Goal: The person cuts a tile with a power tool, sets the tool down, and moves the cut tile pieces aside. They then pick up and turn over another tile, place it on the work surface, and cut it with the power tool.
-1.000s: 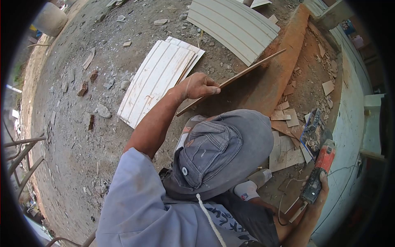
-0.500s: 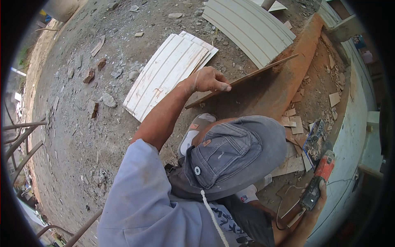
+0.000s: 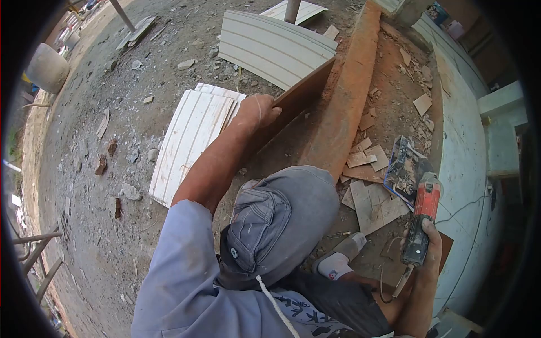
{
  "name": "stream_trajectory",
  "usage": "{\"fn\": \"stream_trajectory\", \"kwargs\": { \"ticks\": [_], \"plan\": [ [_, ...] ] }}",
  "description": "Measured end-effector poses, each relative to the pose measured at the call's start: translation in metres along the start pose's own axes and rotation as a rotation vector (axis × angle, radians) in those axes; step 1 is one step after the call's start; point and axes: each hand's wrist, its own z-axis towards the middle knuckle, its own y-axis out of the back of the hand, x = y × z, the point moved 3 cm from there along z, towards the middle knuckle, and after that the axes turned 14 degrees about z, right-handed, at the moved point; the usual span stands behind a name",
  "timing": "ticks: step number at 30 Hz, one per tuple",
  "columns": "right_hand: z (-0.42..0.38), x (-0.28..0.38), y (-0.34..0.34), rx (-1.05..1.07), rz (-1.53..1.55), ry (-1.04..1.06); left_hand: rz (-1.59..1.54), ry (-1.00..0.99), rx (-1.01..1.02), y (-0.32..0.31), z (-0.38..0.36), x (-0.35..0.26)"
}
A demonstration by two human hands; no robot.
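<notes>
My left hand (image 3: 256, 112) grips the near edge of a thin brown tile (image 3: 304, 90), which stands tilted on its edge against the long orange curb (image 3: 349, 101). My right hand (image 3: 431, 248) holds a red and black angle grinder (image 3: 420, 219) low at the right, its disc end pointing away from me over a pile of tile offcuts (image 3: 375, 203). The grinder's cord trails below the hand. My grey hat (image 3: 276, 225) and blue sleeve fill the lower middle and hide the ground under them.
A stack of white ribbed tiles (image 3: 191, 141) lies left of my arm, and another white panel (image 3: 270, 48) lies beyond. Rubble covers the dirt ground. A pale wall (image 3: 468, 158) runs along the right. A round tub (image 3: 48, 67) stands far left. My shoe (image 3: 338, 262) rests near the offcuts.
My left hand has turned the brown tile from nearly flat to steeply on edge and drawn it closer to the curb. The grinder in my right hand rose slightly.
</notes>
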Motion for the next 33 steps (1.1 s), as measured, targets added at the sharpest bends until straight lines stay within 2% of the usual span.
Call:
{"fn": "stream_trajectory", "kwargs": {
  "ticks": [2, 9, 12, 21, 23, 27, 30, 33],
  "plan": [
    [-0.001, 0.002, -0.004, 0.005, 0.012, 0.003, 0.03, 0.013, 0.062, 0.004, 0.011, -0.003],
    [-0.002, 0.005, -0.014, 0.011, -0.016, -0.006, 0.04, -0.101, -0.011, 0.005, 0.009, -0.009],
    [-0.001, 0.006, -0.016, -0.003, -0.026, 0.022, 0.107, -0.137, 0.043, 0.007, -0.001, -0.002],
    [0.0, 0.003, -0.012, 0.0, -0.043, 0.059, -0.018, 0.051, -0.034, 0.04, -0.11, 0.091],
    [0.0, 0.002, -0.01, 0.007, -0.049, 0.058, -0.007, 0.181, -0.074, 0.053, -0.136, 0.117],
    [-0.003, -0.001, -0.009, 0.026, -0.031, 0.051, 0.033, 0.316, -0.057, 0.065, -0.163, 0.164],
    [-0.002, -0.003, -0.004, 0.009, -0.03, 0.048, 0.266, 0.418, -0.02, 0.068, -0.167, 0.185],
    [-0.002, -0.003, -0.002, 0.011, -0.052, 0.033, 0.37, 0.461, -0.038, 0.052, -0.168, 0.205]
  ]
}}
